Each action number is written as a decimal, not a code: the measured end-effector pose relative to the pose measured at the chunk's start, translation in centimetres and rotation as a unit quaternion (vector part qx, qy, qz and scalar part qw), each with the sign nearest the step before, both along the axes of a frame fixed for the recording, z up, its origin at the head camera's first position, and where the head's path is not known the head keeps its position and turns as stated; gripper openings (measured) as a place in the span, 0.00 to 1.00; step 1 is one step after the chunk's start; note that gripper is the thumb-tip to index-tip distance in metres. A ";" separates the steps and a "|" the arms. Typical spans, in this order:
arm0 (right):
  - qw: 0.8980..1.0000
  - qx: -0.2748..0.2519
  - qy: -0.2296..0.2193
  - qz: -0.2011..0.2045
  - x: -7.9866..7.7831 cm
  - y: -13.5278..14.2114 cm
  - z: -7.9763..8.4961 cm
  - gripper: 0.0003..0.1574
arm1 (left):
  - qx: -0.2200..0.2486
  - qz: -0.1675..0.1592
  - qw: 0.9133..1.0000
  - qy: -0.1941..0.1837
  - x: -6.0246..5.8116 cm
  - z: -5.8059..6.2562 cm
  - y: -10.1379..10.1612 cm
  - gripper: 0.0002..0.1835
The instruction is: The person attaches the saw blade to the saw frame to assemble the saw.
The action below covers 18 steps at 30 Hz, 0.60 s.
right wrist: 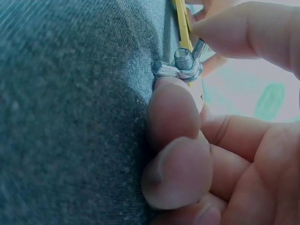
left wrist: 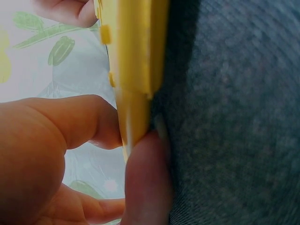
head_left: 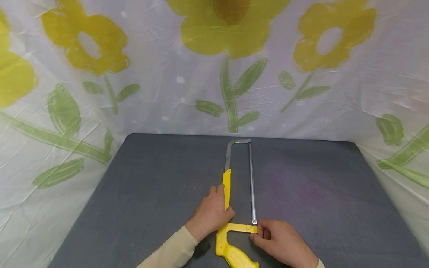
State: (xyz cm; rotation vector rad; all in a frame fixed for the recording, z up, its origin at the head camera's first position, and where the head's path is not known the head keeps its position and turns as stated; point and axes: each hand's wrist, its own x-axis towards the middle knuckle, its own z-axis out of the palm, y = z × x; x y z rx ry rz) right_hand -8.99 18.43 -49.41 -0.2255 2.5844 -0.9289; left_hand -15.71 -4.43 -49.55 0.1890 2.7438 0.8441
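Note:
A hacksaw with a yellow handle (head_left: 238,257) lies on a dark tabletop, its steel front bow pointing away from me. Along its right side runs the straight metal blade (head_left: 252,178). My left hand (head_left: 209,213) grips the yellow part of the frame (head_left: 226,182), thumb and fingers on either side of it in the left wrist view. At the blade's near end, my right hand (head_left: 283,242) pinches a metal wing nut (right wrist: 183,58) on a threaded stud. In the head view, the fingers hide this nut.
The dark tabletop (head_left: 161,178) spreads around the saw. A white curtain (head_left: 161,108) printed with yellow flowers hangs behind it and along both sides. Below my left wrist is a small dark shape (head_left: 202,248), its kind unclear.

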 end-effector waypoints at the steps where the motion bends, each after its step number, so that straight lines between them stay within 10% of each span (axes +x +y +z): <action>1: 1.000 0.000 0.000 0.000 0.0 0.0 0.0 0.20 | 0.000 0.001 1.000 0.000 0.0 0.0 0.0 0.44; 18: 1.000 -0.013 -0.020 -0.005 -0.2 0.1 0.2 0.17 | 0.001 0.008 1.000 -0.010 0.0 0.1 0.0 0.44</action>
